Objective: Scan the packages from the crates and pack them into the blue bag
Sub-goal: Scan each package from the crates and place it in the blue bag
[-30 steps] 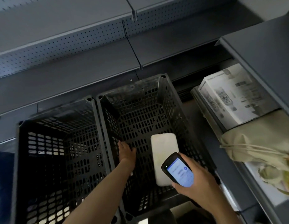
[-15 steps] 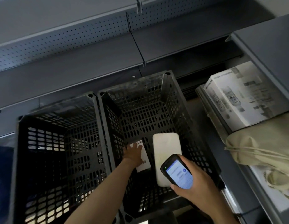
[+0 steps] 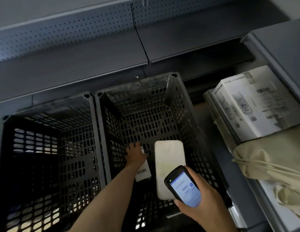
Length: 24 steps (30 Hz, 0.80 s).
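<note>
Pick-and-scan step — left hand point(image 3: 135, 155), down by the left wall of the right-hand black perforated plastic crate point(image 3: 146, 96), grips a small dark barcode-labelled package point(image 3: 143, 172); right hand point(image 3: 201, 209) clasps the black lit-screen handheld scanner point(image 3: 183, 186) — next, probably, lift label into its beam.

Ahead of me: grey pegboard point(image 3: 62, 36), dotted with holes, split by thin upright point(image 3: 140, 42). Below it, flat grey shelf point(image 3: 70, 74) running left to right, in dim light.

To my right: second shelf unit, top board point(image 3: 283, 52) overhanging. Under that board, white box point(image 3: 256, 104) lying flat, printed face up, print too blurred to read. Beige cloth bag point(image 3: 271, 153) on near side of box, touching its edge, slumped and creased, cords point(image 3: 263, 166) trailing across it.
</note>
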{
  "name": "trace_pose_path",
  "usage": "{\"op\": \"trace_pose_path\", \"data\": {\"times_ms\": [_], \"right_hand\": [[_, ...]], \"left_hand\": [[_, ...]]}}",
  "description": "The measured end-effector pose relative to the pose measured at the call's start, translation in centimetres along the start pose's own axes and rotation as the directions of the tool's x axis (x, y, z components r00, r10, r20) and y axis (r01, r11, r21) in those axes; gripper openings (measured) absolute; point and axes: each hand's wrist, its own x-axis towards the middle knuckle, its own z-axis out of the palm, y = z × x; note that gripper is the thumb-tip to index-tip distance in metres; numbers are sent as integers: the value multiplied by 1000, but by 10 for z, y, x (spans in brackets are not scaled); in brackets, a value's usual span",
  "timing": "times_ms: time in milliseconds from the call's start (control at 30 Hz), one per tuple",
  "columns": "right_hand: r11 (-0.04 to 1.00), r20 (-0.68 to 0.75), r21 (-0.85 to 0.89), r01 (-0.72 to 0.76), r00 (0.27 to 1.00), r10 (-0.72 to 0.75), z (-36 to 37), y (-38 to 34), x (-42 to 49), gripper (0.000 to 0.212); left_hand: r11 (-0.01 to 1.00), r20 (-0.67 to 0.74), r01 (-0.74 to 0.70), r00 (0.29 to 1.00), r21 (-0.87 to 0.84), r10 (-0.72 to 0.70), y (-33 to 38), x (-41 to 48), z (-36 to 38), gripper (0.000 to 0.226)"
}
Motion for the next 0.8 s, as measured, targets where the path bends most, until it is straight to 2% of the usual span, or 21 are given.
{"op": "trace_pose_path", "data": {"times_ms": [133,267,433,667,800], "right_hand": [[1000,-21,-1,-4,1000,4,2,0,7,103],[1000,-11,-26,-6,1000,6,5,3,14,107],[1000,-36,-14,-16,999,15,4,4,16,108],[1000,-68,-18,-1,998,-1,-14,-25,9,96],[996,-112,-81,-27,993,18,-15,-54,3,89]], "left_hand": [[999,-55,39,998,-23,-40,3,10,15,73],[996,-188,2,982,-95,-20,-3,20,24,55],[983,-230,7,972,-184,-50,-1,21,15,41],[943,-298,-205,947,-264,122,26,3,-45,31],[941,-335,-271,922,-204,193,47,-23,-97,37]]}}
